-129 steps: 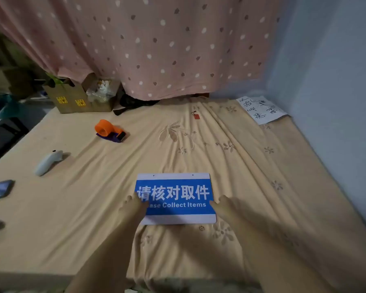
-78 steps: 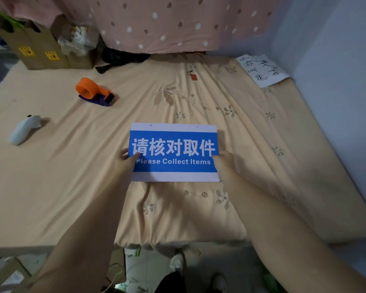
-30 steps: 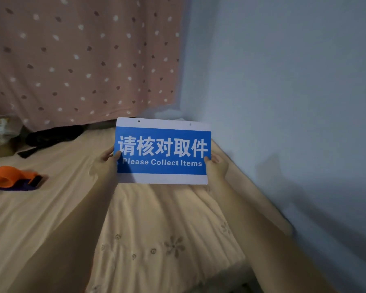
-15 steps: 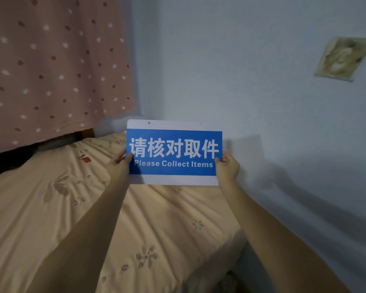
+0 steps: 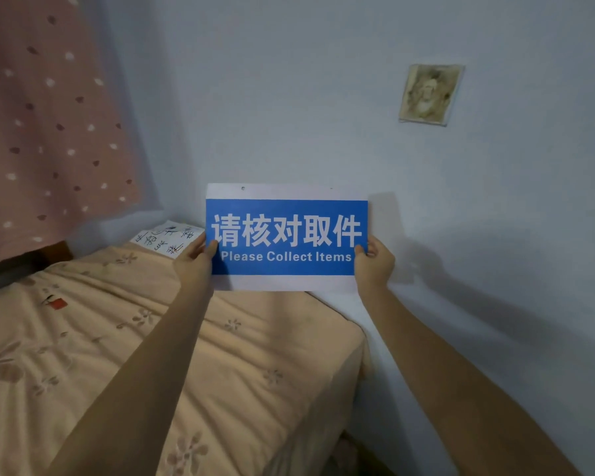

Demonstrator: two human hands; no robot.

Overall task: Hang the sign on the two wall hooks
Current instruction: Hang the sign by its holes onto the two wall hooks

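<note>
I see the left hand [image 5: 193,266] pinching the sign [image 5: 285,237] at its left edge and the right hand [image 5: 374,266] pinching its right edge, thumbs on the blue face. The sign is held upright at mid-frame, before the wall [image 5: 306,97] and above the bed [image 5: 152,355]. One hole [image 5: 243,188] shows along its top margin; a second one is too faint to confirm. A stained patch [image 5: 428,94] sits upper right, a curtain [image 5: 42,115] upper left

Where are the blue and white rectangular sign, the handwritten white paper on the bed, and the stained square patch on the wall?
Blue and white rectangular sign [image 5: 285,235]: head view, middle of blue panel.
Handwritten white paper [image 5: 162,238]: head view, centre of sheet.
Stained square patch [image 5: 429,94]: head view, middle of patch.
</note>
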